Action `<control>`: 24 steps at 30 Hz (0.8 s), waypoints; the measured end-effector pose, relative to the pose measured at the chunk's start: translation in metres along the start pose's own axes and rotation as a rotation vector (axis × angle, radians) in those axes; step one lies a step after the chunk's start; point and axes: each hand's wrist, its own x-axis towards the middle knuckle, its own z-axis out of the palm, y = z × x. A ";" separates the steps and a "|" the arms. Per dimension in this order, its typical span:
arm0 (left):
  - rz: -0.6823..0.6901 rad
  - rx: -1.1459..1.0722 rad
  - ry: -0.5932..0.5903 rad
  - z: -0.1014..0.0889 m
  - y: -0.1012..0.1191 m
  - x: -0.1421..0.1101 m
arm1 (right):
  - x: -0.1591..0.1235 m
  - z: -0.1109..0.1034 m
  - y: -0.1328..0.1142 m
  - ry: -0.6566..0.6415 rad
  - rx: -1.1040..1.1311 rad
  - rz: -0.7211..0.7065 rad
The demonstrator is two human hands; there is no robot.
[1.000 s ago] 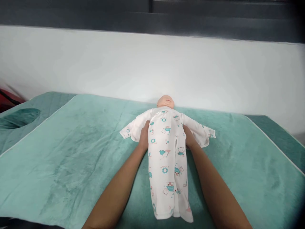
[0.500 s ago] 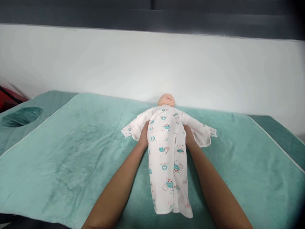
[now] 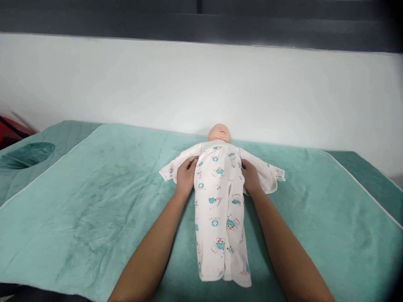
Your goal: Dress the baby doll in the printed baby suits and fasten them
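A baby doll lies on its back, its head (image 3: 219,133) at the far side, in a white long-sleeved top (image 3: 263,173) with both sleeves spread out. Over its front are white baby trousers (image 3: 214,209) printed with teal and pink figures, the two legs stretched toward me. At the left edge of the trousers, my left hand (image 3: 186,174) is closed, thumb and fingers pinching the cloth near the doll's waist. My right hand (image 3: 251,175) grips the opposite edge, its fingertips partly tucked behind the cloth. The doll's legs are hidden from view.
A teal plush cover (image 3: 103,201) with pale piping spreads under the doll. White wall (image 3: 201,84) rises right behind the head. An oval hollow (image 3: 28,155) shows in the cover at far left, near a red object (image 3: 11,132).
My left hand has drawn out from under the cloth, so its fingers show at the edge. The right hand has come out slightly too. The trouser legs have shifted a little left.
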 end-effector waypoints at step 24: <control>0.287 0.520 -0.122 -0.002 -0.006 0.044 | 0.051 -0.021 -0.015 -0.233 -0.136 -0.141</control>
